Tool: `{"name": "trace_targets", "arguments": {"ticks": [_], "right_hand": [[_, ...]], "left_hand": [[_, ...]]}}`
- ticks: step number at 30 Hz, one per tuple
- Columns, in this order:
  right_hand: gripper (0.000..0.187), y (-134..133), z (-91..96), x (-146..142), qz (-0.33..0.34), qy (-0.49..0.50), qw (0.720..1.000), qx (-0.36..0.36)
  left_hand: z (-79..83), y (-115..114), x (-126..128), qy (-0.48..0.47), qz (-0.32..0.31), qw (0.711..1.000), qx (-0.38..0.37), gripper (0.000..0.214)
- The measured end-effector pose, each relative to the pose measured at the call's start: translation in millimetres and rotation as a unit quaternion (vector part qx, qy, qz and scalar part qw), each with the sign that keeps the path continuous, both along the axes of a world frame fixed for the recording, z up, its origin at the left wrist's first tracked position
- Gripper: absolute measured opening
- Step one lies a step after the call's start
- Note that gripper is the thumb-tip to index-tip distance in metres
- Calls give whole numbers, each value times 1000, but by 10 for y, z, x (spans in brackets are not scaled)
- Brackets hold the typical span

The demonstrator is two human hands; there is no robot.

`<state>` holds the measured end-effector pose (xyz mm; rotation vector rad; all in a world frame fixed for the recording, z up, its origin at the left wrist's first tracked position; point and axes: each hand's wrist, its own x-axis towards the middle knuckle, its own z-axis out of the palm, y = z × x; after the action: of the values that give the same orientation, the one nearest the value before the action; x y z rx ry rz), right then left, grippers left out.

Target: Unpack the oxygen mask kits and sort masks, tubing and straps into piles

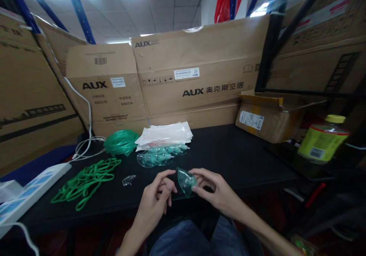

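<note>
A small clear-green face mask [186,182] is held over the front edge of the black table, pinched between the thumb and fingers of my right hand [211,185]. Just left of it is my left hand [160,191], index finger stretched toward the mask's upper rim and the other fingers loosely bent. I cannot tell whether that fingertip touches the rim. Nothing shows in the left hand. Beyond my hands lie several similar green masks [156,157] in rows. A few small clear pieces [129,180] rest to the left, beside a loose heap of green elastic cord [85,181].
Behind the masks is a stack of white packets [166,134], with coiled green tubing [120,141] at its left. A white power strip [34,193] lies far left. An open cardboard box [265,116] and a yellow-labelled bottle [323,141] stand right. Cardboard panels [200,53] wall the back.
</note>
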<state>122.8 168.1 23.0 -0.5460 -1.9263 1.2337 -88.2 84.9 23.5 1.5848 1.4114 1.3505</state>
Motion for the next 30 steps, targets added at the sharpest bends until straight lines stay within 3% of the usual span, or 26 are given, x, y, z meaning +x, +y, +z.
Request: {"name": "trace_targets", "arguments": {"ticks": [6,13,17,20,24,30], "right_hand": [[33,-5,-1,52,-7,-10,996,92],[35,-5,-66,9,-40,14,999,-4],[33,-11,-80,-5,-48,14,999,-9],[30,-27,-62,-12,-65,20,998,11],[27,-59,-35,-12,-85,9,994,74],[43,-74,17,-66,-87,-40,986,139]], "left_hand": [[42,46,-27,5,5,999,-38,43],[132,48,-13,-41,-1,999,-11,29],[136,47,-28,25,39,999,12,23],[133,55,-29,39,38,998,19,22],[127,62,-24,-34,10,999,-13,23],[94,85,-22,-29,20,999,-19,30]]}}
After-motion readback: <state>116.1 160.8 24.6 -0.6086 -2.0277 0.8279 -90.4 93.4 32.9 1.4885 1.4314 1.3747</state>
